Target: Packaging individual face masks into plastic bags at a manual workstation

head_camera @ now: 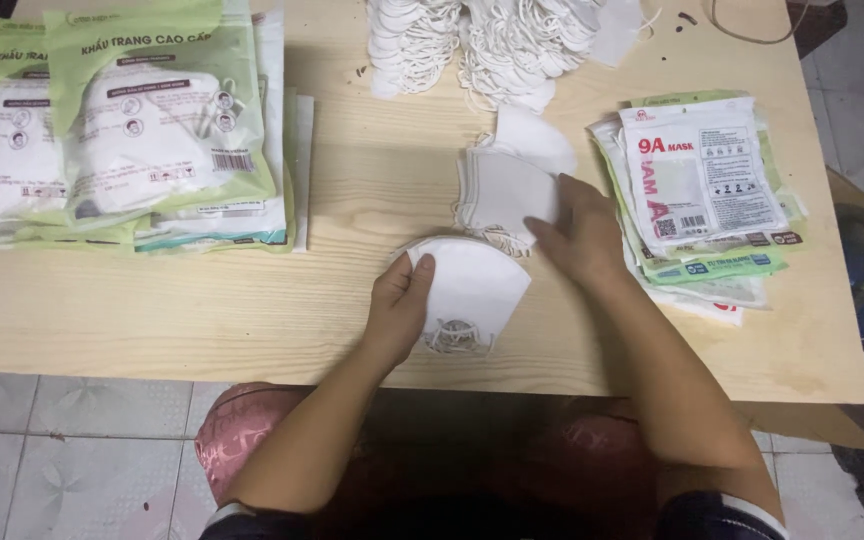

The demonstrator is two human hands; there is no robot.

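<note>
Gripping the near mask stack (472, 285) at its 9 o'clock edge, my left hand (399, 305) has the thumb on top and the fingers curled under; the stack lies flat on the table (252, 300), ear loops bunched at its 6 o'clock end. My right hand (580, 232) rests palm down, fingers extended and together, on the second mask pile (497, 190), which sits at 12 o'clock from the first and just touches it. I cannot tell whether those fingers pinch a mask. At 3 o'clock from the right hand, just beside it, lies a fan of flat empty pouches (707, 190). At 12 o'clock, a heap of loose masks (492, 40) sits at the far edge. At 9 o'clock, well apart, filled packs (142, 130) lie overlapped.
</note>
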